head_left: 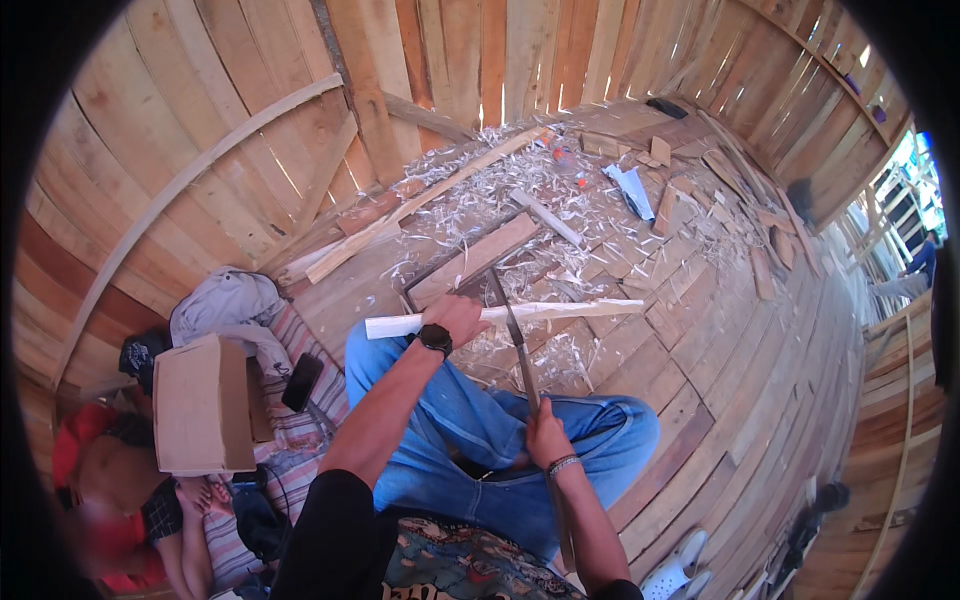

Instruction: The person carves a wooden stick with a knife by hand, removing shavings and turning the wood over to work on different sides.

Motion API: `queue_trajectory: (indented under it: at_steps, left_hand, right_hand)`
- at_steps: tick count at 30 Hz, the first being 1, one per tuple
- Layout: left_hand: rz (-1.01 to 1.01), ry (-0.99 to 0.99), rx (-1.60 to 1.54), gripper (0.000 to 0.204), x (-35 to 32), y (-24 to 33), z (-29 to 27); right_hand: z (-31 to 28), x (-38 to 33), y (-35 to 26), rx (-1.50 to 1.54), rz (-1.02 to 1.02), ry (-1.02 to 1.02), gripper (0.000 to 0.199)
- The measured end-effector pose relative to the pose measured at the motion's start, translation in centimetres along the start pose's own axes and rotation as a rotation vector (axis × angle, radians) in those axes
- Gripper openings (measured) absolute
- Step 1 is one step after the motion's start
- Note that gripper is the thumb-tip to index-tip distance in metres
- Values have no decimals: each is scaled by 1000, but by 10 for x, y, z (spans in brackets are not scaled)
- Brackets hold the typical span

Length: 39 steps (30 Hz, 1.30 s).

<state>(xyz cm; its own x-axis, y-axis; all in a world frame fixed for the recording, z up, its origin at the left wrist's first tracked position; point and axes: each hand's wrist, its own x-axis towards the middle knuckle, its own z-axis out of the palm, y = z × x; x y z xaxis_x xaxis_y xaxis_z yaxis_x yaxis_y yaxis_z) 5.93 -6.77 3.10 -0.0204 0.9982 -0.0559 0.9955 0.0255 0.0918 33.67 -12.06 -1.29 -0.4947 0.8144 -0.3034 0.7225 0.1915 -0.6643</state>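
Observation:
My left hand (456, 320), a dark watch on its wrist, is closed around a pale, whittled wooden stick (580, 309). The stick lies crosswise above my left knee and reaches out to the right. In my right hand (547, 436) is a long, narrow dark metal blade (521, 350), gripped partway along its length. Its far end crosses the stick just right of my left hand; the near end runs back along my right forearm. Beyond the left hand, a reddish-brown board (475, 262) rests on the floor among pale shavings (560, 355).
A long timber strip (430, 205) lies far left of the shavings. Wood offcuts (765, 270) and a light-blue piece (630, 190) are scattered farther right. On the left are a cardboard box (200, 405), a phone (302, 382) and a person lying down (110, 490). White clogs (677, 570) sit lower right.

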Motion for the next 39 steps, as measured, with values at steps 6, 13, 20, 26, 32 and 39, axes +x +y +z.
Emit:
queue_trajectory:
  at_steps: [6, 13, 20, 26, 32, 39]
  left_hand:
    - [-20, 51, -4, 45, -1, -2, 8]
    - [-47, -20, -33, 51, -1, 3, 9]
    - [-75, -62, -18, 43, 2, 13, 4]
    - [21, -28, -6, 50, -1, 8, 2]
    - [19, -30, -16, 49, -2, 8, 4]
    - [-36, -31, -43, 51, 2, 9, 8]
  right_hand:
    - [7, 11, -13, -7, -24, 62, 31]
    - [0, -18, -17, -5, 55, 51, 29]
    - [-15, -79, -23, 65, 119, 40, 29]
    - [-22, -71, -13, 38, 37, 5, 31]
    - [-7, -11, -3, 37, -26, -3, 32]
    - [6, 34, -19, 29, 0, 37, 28]
